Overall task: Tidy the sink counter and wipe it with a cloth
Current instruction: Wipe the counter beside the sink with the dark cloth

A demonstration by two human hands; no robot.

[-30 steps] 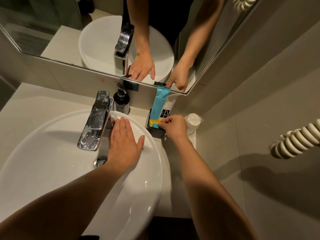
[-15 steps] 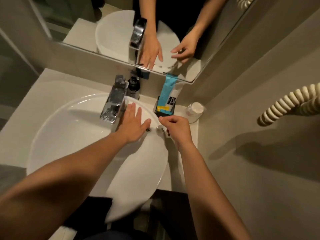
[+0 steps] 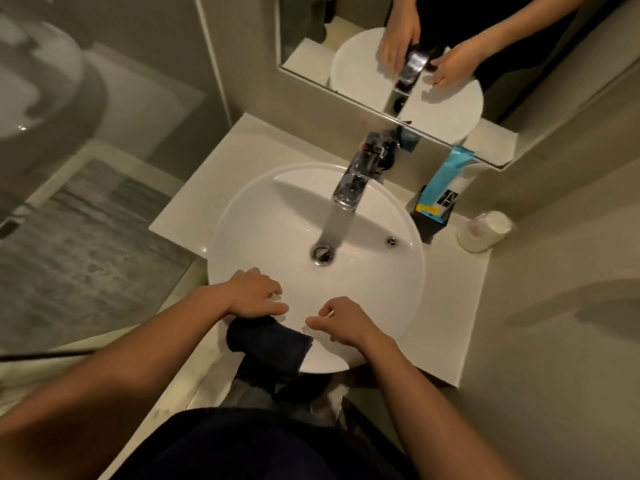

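A dark folded cloth (image 3: pixel 268 341) hangs over the near rim of the round white basin (image 3: pixel 225 230), which sits on the pale counter (image 3: pixel 194 202). My left hand (image 3: pixel 254 294) rests on the rim just above the cloth's top edge, fingers bent and apart, with nothing in them. My right hand (image 3: pixel 346 322) hovers over the near part of the bowl, to the right of the cloth. Its thumb and forefinger pinch a small pale stick (image 3: pixel 330 313).
The chrome faucet (image 3: pixel 356 174) stands at the back of the basin, a dark soap bottle (image 3: pixel 389 157) behind it. At the back right, a black holder (image 3: pixel 431 223) holds a blue tube (image 3: pixel 445 174), beside a wrapped cup (image 3: pixel 485 232). Mirror (image 3: pixel 346 22) above, glass partition (image 3: pixel 86 168) left, wall right.
Both hands have pulled back from the faucet and the black holder to the basin's near rim. My view has stepped back, and the dark cloth now shows under my left hand.
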